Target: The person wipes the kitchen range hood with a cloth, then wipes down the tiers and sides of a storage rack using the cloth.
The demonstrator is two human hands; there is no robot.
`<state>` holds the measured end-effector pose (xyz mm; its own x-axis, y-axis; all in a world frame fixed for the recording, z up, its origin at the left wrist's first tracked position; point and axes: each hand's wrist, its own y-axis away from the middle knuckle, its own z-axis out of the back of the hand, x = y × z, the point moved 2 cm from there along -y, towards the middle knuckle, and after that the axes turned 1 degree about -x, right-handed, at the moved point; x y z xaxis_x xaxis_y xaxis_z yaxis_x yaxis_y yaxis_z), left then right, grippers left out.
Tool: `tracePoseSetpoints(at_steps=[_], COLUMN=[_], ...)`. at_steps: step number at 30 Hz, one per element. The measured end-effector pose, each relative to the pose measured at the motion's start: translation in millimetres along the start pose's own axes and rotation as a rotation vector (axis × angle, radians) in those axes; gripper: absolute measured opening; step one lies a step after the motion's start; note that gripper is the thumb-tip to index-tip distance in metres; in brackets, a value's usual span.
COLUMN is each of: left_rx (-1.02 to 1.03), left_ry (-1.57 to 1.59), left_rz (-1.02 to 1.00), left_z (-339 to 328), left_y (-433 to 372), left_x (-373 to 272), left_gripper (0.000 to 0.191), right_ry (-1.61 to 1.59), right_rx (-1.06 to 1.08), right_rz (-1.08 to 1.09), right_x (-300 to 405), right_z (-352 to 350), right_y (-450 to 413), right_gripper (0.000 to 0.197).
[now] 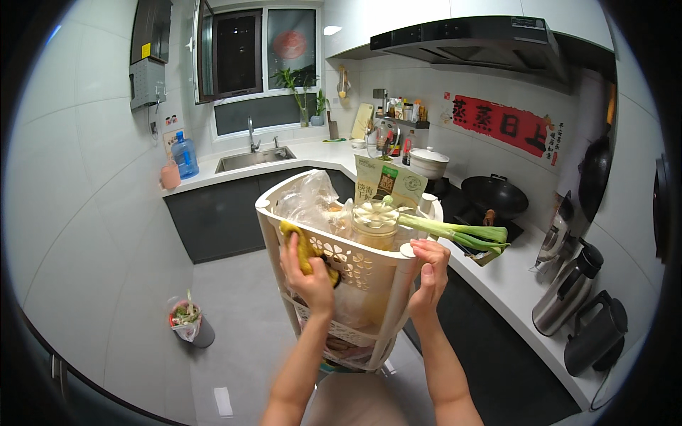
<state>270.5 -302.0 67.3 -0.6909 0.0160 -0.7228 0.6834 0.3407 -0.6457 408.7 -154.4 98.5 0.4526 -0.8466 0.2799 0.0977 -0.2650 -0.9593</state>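
Note:
A tiered white plastic storage rack [395,303] stands right in front of me. My left hand [310,285] holds a yellow cloth [303,250] against the perforated front of its top basket, just below the rim. At the near right corner, my right hand [432,274] grips the rack by its capped post. Inside the top basket are a clear plastic bag [309,199], a lidded clear jar [375,221] and a printed food pouch [391,181]. Green onion stalks [453,230] stick out over the right rim. Lower tiers hold things partly hidden by my arms.
A white counter [501,282] runs along the right, carrying a wok [493,194] on the stove, a steel vacuum flask [567,290] and a dark kettle [597,333]. Back left is a sink [256,160]. On the floor at left stands a grey bin [202,333] with vegetable scraps.

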Motion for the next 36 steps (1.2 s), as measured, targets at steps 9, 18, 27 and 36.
tracePoseSetpoints(at_steps=[9, 18, 27, 36], left_rx=[0.192, 0.371, 0.582, 0.39], left_ry=[0.005, -0.003, -0.04, -0.189], left_rz=[-0.381, -0.709, -0.543, -1.147], left_z=[-4.9, -11.6, 15.8, 0.3], left_y=[70.5, 90.0, 108.9, 60.8], left_x=[-26.5, -38.7, -5.3, -101.1], left_gripper=[0.05, 0.052, 0.051, 0.031], right_ry=[-0.048, -0.076, -0.076, 0.177], right_rx=[0.035, 0.056, 0.139, 0.235], right_rz=[-0.021, -0.003, -0.041, -0.396], right_x=[3.1, 2.3, 3.4, -25.6], right_z=[10.0, 10.3, 16.6, 32.0], right_y=[-5.9, -8.7, -5.1, 174.5], right_gripper=[0.036, 0.044, 0.045, 0.053])
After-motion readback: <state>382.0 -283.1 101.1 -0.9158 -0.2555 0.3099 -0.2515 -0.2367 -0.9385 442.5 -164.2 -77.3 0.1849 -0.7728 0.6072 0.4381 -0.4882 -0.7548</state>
